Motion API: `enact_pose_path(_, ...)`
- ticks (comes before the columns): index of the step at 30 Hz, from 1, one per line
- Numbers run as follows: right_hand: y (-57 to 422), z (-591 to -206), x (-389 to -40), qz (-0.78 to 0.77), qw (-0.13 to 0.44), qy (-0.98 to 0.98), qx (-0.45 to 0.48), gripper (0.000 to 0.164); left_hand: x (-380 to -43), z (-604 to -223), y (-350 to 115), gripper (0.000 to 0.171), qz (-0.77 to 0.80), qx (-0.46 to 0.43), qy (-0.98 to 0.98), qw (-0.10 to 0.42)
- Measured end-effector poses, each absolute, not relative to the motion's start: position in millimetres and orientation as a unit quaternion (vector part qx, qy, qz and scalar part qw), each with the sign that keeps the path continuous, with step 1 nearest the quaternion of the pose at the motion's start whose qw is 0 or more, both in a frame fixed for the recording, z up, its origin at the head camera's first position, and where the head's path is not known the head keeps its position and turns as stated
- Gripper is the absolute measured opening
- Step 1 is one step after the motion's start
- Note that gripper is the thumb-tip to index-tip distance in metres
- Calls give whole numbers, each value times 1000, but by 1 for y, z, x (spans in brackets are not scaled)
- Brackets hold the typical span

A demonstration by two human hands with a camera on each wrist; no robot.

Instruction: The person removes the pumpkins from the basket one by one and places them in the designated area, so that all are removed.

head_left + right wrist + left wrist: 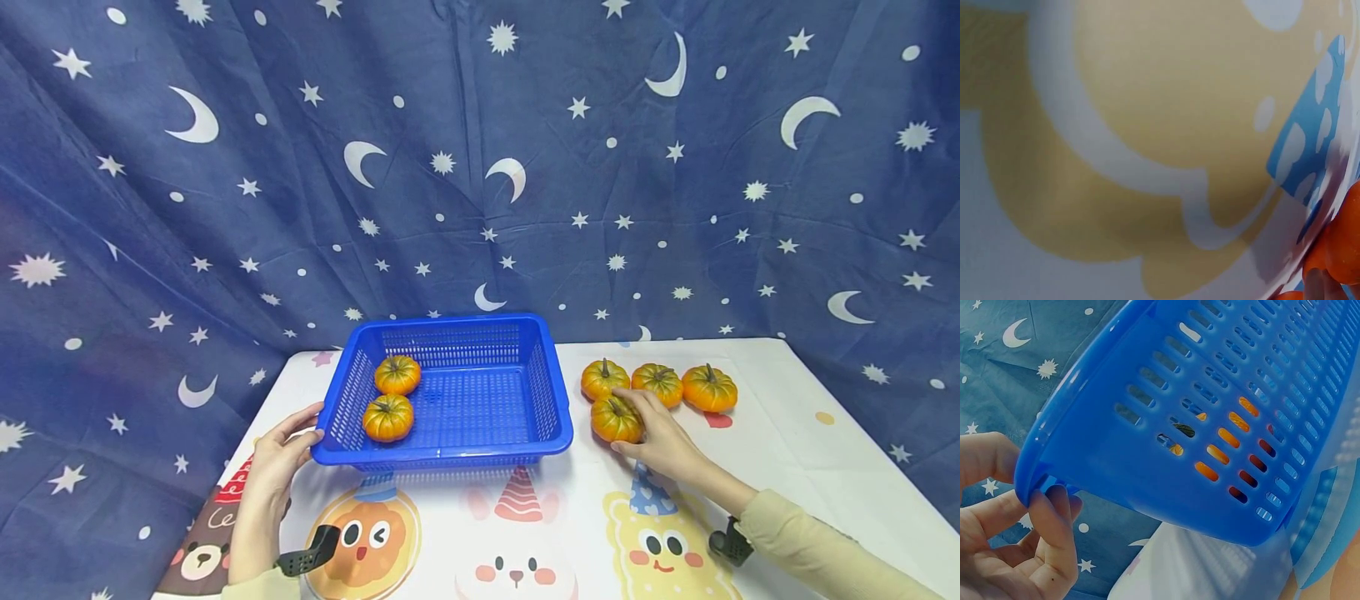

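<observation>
My left hand [272, 467] pinches the left rim of a blue perforated plastic basket [480, 455]; the left wrist view shows the thumb and fingers around the edge of the basket [1104, 481]. Inside the basket, at its left end, sit two small orange-green pumpkins, a back pumpkin [397, 375] and a front pumpkin [387, 418]. To the basket's right, my right hand [663, 437] grips another small pumpkin [615, 419] from its right side. Only part of an orange pumpkin [1346, 240] shows at the edge of the right wrist view.
Just behind the right hand, a row of three pumpkins stands on the table: a left one [603, 379], a middle one [657, 383] and a right one [709, 388]. A cartoon-printed white cloth [780, 467] covers the table. A blue starry curtain [465, 233] hangs behind.
</observation>
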State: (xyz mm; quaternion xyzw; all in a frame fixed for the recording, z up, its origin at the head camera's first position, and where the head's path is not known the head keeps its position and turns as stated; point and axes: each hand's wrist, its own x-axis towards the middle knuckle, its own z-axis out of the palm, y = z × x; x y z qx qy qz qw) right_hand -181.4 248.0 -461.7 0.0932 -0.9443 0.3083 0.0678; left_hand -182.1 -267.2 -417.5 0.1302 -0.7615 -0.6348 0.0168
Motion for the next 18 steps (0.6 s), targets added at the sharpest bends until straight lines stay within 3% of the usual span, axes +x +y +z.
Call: enact_pose_path(18, 255, -459, -175, 301, 50, -948, 89, 78, -183, -418, -268, 52, -630, 138, -764, 11)
